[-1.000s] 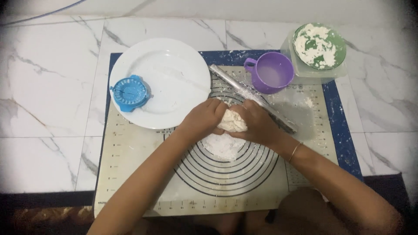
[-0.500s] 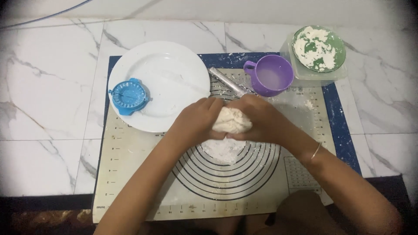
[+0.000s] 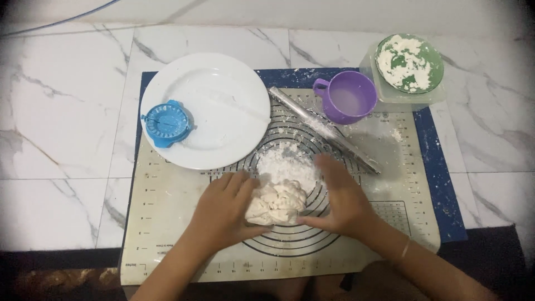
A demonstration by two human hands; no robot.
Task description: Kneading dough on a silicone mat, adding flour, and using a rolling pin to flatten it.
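Observation:
A lumpy ball of pale dough [image 3: 277, 203] rests on a baking mat [image 3: 167, 223] printed with concentric circles. My left hand [image 3: 223, 212] cups the dough's left side and my right hand [image 3: 341, 195] presses against its right side. A patch of loose flour [image 3: 284, 161] lies on the mat just beyond the dough. A thin bangle sits on my right wrist.
A white plate [image 3: 217, 106] holds a blue round dumpling press [image 3: 166, 122] at the back left. A metal rolling pin [image 3: 323, 129] lies diagonally behind the dough. A purple cup [image 3: 350, 96] and a green bowl of flour [image 3: 408, 62] on a clear container stand back right. Marble floor surrounds the mat.
Both hands have drawn the dough nearer to me, off the flour patch and the rolling pin, and lowered it onto the mat.

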